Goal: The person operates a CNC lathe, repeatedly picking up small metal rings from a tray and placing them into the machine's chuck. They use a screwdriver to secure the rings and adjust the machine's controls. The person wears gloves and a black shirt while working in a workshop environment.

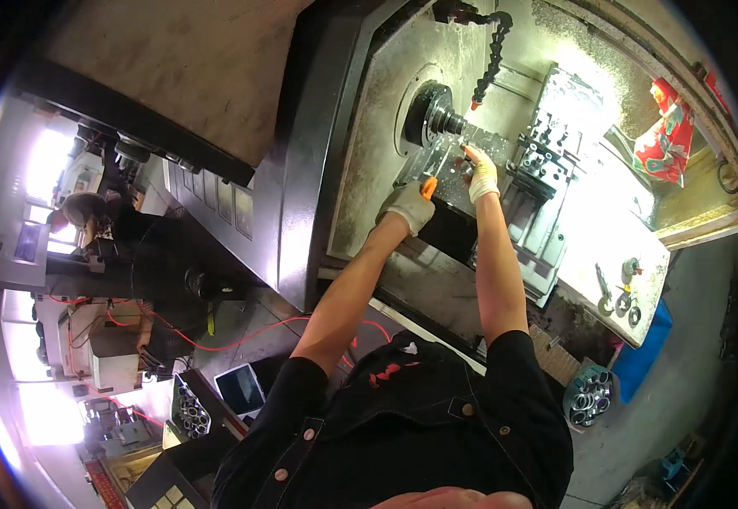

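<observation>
Both my arms reach up into an open lathe enclosure (369, 153). My left hand (409, 204), in a white glove with orange fingertips, rests on a grey metal block (437, 165) just below the round black chuck (433, 114). My right hand (481, 174), gloved the same way, sits on the right side of that block, fingers curled toward the chuck's nose. Whether either hand grips a part is hidden by the gloves and glare. A black segmented coolant hose (492, 51) hangs above the chuck.
A tool block with several holders (547, 148) stands right of my hands. Metal rings lie on the bright shelf (623, 293), and a bucket of rings (589, 397) sits lower right. A red cloth (666, 136) hangs at upper right. Red cables (216, 343) cross the floor.
</observation>
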A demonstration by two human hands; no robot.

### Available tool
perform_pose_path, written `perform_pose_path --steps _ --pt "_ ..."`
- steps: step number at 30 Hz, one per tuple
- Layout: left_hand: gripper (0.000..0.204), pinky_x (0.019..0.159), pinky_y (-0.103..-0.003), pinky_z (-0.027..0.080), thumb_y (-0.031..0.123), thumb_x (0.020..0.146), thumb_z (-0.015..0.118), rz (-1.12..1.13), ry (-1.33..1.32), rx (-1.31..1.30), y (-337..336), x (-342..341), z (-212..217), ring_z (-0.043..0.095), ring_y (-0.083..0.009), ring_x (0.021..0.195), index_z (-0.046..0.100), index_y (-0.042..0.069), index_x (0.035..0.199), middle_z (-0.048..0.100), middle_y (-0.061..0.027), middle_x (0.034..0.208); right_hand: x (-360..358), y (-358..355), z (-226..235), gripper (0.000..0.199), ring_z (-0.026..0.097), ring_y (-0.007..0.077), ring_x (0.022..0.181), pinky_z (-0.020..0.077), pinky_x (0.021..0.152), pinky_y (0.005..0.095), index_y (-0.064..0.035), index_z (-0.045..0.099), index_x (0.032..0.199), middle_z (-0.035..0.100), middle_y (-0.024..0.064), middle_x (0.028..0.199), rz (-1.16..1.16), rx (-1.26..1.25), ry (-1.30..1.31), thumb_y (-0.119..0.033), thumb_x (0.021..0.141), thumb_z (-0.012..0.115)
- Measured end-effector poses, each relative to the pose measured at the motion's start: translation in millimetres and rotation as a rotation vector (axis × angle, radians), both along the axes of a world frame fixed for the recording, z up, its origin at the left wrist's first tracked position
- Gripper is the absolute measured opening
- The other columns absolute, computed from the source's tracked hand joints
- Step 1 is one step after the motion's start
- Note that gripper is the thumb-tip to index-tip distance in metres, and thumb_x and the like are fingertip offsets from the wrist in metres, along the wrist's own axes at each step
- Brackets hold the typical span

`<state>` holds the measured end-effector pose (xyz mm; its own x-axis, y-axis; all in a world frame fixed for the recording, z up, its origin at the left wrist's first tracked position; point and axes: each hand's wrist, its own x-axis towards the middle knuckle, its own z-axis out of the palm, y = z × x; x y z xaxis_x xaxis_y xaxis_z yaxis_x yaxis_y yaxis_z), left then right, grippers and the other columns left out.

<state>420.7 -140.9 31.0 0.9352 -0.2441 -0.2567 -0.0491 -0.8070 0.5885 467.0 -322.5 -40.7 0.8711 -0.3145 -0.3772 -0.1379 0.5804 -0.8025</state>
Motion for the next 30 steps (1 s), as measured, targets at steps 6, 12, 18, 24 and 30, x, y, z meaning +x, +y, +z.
perform_pose_path --steps 6,12,18,24,30 --pt "0.031 0.080 -0.041 0.044 0.019 0.070 0.055 -0.001 -0.027 0.176 -11.2 -1.1 17.2 0.055 -0.0387 0.093 0.055 0.003 0.097 0.059 -0.0219 0.097 5.9 -3.5 -5.5 0.026 0.059 0.0100 0.065 0.0310 0.037 0.0178 -0.0153 0.060 0.098 0.060 -0.0002 0.088 -0.027 0.151 -0.045 -0.035 0.080 0.063" --pt "0.032 0.080 -0.041 0.045 0.020 0.070 0.054 -0.070 0.056 0.145 -0.9 -7.5 11.4 0.056 -0.0377 0.093 0.056 0.003 0.097 0.059 -0.0216 0.096 5.1 -6.3 -8.2 0.032 0.056 0.0129 0.059 0.0325 0.036 0.0179 -0.0117 0.055 0.103 0.060 0.0047 0.088 -0.043 0.376 -0.229 -0.027 0.077 0.067" --pt "0.032 0.079 -0.041 0.045 0.019 0.070 0.054 -0.160 0.153 0.228 2.0 -6.1 14.9 0.056 -0.0373 0.092 0.057 0.003 0.097 0.060 -0.0213 0.095 7.3 -10.6 -14.4 0.032 0.054 0.0123 0.061 0.0356 0.036 0.0167 -0.0089 0.053 0.101 0.058 0.0048 0.082 0.027 0.466 -0.327 -0.021 0.076 0.068" --pt "0.032 0.081 -0.040 0.044 0.019 0.071 0.053 -0.095 0.065 0.153 5.0 -7.7 17.5 0.056 -0.0368 0.092 0.056 0.003 0.099 0.060 -0.0216 0.095 6.2 -9.6 -24.3 0.027 0.054 0.0114 0.063 0.0319 0.038 0.0178 -0.0103 0.053 0.096 0.057 0.0030 0.077 0.020 0.391 -0.276 -0.020 0.075 0.068" --pt "0.032 0.082 -0.040 0.044 0.019 0.071 0.053 -0.111 0.094 0.190 -4.2 -4.3 23.6 0.056 -0.0370 0.093 0.055 0.003 0.099 0.059 -0.0210 0.098 14.9 -15.2 -19.8 0.022 0.052 0.0107 0.061 0.0315 0.038 0.0183 -0.0120 0.056 0.089 0.058 0.0028 0.073 0.014 0.377 -0.223 -0.023 0.074 0.068"
